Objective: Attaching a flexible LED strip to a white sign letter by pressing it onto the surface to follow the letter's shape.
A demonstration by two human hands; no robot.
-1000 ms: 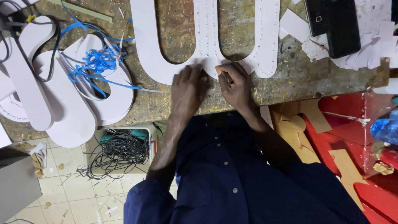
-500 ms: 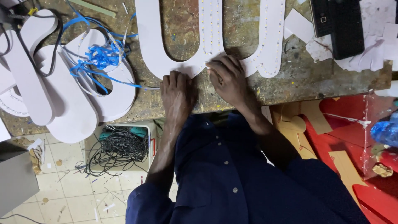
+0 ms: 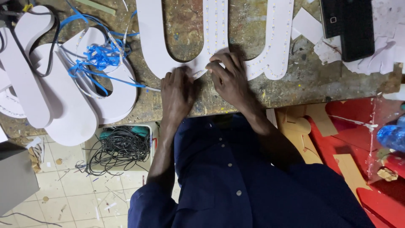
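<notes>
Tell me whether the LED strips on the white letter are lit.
Unlit, as far as shows: the LED strips on the white letter show only small dull dots, no glow.

One view only, worn on the head, looking almost straight down over the person's own chest and dark blue shirt [image 3: 236,185]. It sits close: the left hand [image 3: 177,95] and right hand [image 3: 230,80] land near the centre of the frame, forearms running up from the bottom edge. The scarred workbench [image 3: 185,25] fills the upper half, its near edge crossing the frame at a slight slant. Below that edge the camera sees past the body to the tiled floor [image 3: 63,194] at lower left and red cut-outs [image 3: 350,122] at lower right. No second view shares the scene.
</notes>
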